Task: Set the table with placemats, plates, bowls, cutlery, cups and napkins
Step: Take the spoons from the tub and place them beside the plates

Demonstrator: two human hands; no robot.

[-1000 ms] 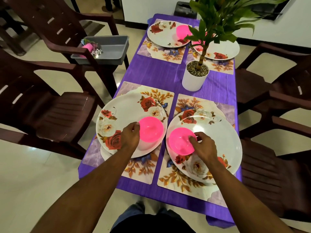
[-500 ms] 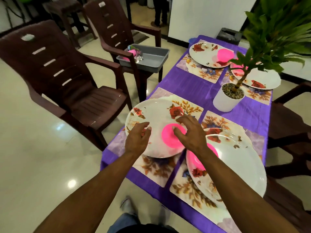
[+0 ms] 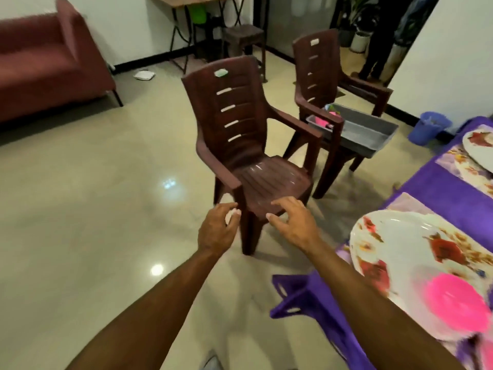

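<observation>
With pink plastic bowl (image 3: 456,305) on the near-right floral plate (image 3: 400,252), empty loose-fingered left hand (image 3: 217,231) and right hand (image 3: 294,222) likely head next for the far grey tray (image 3: 373,134) holding remaining items

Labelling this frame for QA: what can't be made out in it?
Head view only:
- Grey plastic tub contents: small, blurred, partly behind the brown plastic chair's arm.
- Far floral plate: cut by right edge.
- Pink plastic bowl: motion-blurred.
- Cutlery, cups, napkins: none identifiable.
</observation>
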